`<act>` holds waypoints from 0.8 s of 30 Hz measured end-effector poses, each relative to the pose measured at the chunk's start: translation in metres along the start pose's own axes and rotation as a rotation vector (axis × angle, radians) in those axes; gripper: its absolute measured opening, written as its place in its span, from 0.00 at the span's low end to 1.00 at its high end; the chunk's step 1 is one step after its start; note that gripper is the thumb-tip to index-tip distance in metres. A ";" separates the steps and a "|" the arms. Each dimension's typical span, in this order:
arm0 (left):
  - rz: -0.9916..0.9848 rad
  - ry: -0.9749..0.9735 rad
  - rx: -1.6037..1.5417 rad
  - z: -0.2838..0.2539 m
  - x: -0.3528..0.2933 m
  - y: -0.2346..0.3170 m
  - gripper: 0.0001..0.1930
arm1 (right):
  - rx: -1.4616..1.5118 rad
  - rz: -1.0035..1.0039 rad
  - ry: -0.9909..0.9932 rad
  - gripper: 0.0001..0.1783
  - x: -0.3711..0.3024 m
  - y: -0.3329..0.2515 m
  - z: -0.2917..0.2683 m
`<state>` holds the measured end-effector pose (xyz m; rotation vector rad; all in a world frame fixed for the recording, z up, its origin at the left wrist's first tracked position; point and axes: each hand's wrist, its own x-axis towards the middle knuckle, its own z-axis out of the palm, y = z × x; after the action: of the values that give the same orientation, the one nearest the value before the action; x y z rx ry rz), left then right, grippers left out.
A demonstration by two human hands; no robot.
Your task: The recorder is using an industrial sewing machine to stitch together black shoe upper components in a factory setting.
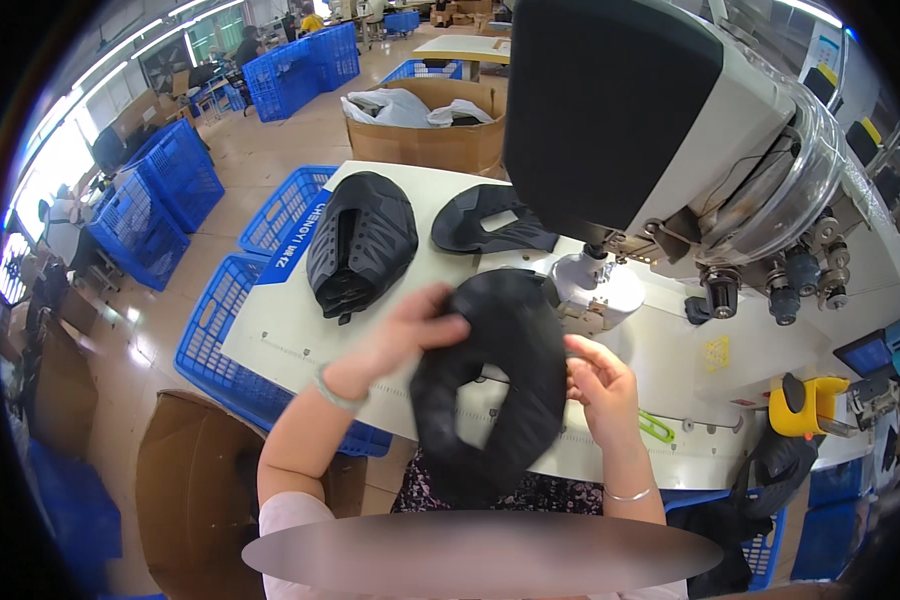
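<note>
A black shoe upper with a long oval opening hangs tilted in front of me, somewhat blurred, below the sewing machine's needle area. My left hand is closed on its upper left edge, thumb lying over the black material. At its right edge my right hand has its fingers curled together in a pinch on the rim; the fingertips are partly hidden. On the white work table a second black shoe upper, shaped and with lace holes, lies at the left. A flatter black upper lies behind the held one.
The sewing machine's large head looms over the table at the right. Green snips lie right of my right hand, with a yellow holder farther right. Blue crates stand along the table's left side; a cardboard box stands behind it.
</note>
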<state>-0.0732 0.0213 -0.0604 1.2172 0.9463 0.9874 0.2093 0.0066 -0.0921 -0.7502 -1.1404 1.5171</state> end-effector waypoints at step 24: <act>0.578 1.020 1.395 -0.181 0.110 -0.002 0.20 | -1.792 0.614 1.382 0.37 -0.191 -0.070 -0.268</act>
<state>-0.2122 0.1786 -0.0876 2.2491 2.4058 1.4868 0.5234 -0.1032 -0.1402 -2.8254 -0.8077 -0.3980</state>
